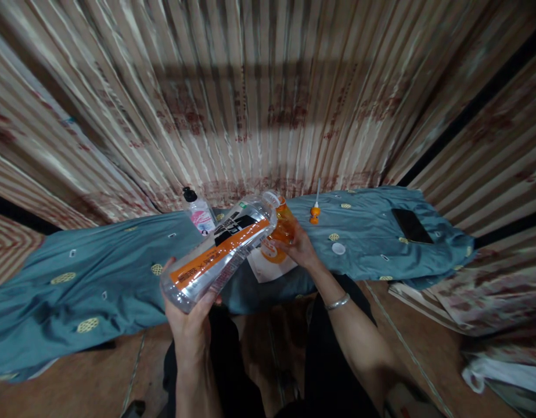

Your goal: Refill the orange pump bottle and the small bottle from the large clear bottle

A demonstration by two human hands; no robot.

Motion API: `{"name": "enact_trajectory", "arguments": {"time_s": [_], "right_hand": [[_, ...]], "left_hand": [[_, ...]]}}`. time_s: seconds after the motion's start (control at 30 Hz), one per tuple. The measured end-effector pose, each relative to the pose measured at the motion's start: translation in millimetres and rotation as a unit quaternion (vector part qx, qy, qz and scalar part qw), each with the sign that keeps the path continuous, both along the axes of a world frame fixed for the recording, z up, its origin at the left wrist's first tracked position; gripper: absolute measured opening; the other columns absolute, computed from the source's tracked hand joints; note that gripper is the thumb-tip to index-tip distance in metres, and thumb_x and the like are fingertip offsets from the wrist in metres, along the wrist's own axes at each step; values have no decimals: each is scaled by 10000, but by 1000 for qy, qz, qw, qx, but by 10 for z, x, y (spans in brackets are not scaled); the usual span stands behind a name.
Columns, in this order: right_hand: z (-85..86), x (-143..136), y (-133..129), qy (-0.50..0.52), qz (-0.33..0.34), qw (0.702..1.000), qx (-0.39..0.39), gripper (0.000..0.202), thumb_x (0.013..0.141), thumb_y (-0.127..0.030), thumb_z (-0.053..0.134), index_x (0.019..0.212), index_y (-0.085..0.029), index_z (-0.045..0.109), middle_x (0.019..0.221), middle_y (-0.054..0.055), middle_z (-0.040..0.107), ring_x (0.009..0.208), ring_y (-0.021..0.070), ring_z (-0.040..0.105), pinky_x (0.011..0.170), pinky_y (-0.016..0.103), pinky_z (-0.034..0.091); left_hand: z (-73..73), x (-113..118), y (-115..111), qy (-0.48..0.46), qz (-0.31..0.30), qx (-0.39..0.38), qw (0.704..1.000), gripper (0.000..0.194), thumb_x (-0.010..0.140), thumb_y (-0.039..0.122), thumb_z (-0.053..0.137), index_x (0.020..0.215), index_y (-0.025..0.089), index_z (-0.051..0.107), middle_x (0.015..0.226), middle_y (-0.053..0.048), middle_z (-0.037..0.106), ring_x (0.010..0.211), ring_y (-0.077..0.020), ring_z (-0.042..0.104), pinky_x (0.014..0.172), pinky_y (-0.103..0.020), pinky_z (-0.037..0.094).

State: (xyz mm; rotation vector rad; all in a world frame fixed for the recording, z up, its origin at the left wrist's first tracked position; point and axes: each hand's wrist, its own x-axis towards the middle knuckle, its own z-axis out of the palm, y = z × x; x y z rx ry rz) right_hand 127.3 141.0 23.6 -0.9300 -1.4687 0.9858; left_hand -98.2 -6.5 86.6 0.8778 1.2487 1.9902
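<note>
My left hand [191, 319] is wrapped round the base of a large clear plastic bottle [222, 252] with an orange and black label. The bottle is tilted, its mouth up and to the right. My right hand [299, 247] grips a small orange see-through bottle [284, 223], its top close to the mouth of the large one. Whether the two rims touch, I cannot tell. Beneath them lies a white pouch [272, 267] with an orange print. An orange pump top [315, 213] with a pale tube stands behind my right hand. A round white cap [338, 249] lies to the right.
A pump bottle [200, 213] with a pink label and black top stands at the back left. A dark phone [411, 226] lies at the right on the teal cloth [132, 267]. Striped curtains [268, 104] hang behind and beside the narrow covered surface.
</note>
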Motion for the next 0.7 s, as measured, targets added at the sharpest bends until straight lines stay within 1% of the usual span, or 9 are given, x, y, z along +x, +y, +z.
{"name": "enact_trajectory", "arguments": {"time_s": [0.1,0.2,0.3,0.47,0.53,0.7], "right_hand": [[-19,3,8,8,4,1000,5,944,722,-577,913,1512,-252,512,1355,121,734,1294,326,697,1155,506,545],[-46,15,26,9,-1,1000,5,937,714,-570,922,1500,-252,524,1359,125,730,1292,330,694,1154,505,541],[-65,28,41,9,3,1000,6,919,717,-546,927,1494,-259,529,1356,119,730,1295,327,691,1151,498,544],[-67,24,43,13,8,1000,4,914,725,-539,923,1501,-270,521,1352,113,731,1285,327,698,1139,507,554],[-59,17,38,20,12,1000,-1,916,718,-532,931,1494,-265,526,1354,115,732,1278,329,703,1137,507,557],[-47,13,32,29,4,1000,-5,876,686,-527,951,1426,-249,573,1337,112,748,1264,334,711,1150,510,548]], "left_hand": [[-37,-12,-18,-1,-15,1,1000,1000,576,407,969,1467,255,542,1098,-65,679,735,-174,642,567,-265,536],[-61,-18,-24,-11,-22,3,1000,1049,547,341,996,1485,262,532,1199,-86,684,869,-211,690,696,-311,609],[-83,-24,-36,-10,-19,-3,1000,1070,540,301,1005,1499,279,530,1241,-83,688,960,-230,705,796,-337,626],[-114,-48,-63,17,-16,-17,1000,1104,556,311,1003,1537,274,498,1259,-97,709,1003,-236,715,823,-315,612],[-116,-52,-66,18,-13,-14,1000,1117,540,294,1009,1534,274,499,1266,-91,707,1004,-229,716,832,-306,606],[-106,-48,-49,-3,-8,2,1000,1095,520,245,1007,1502,289,526,1233,-53,690,940,-187,702,798,-272,599]]}}
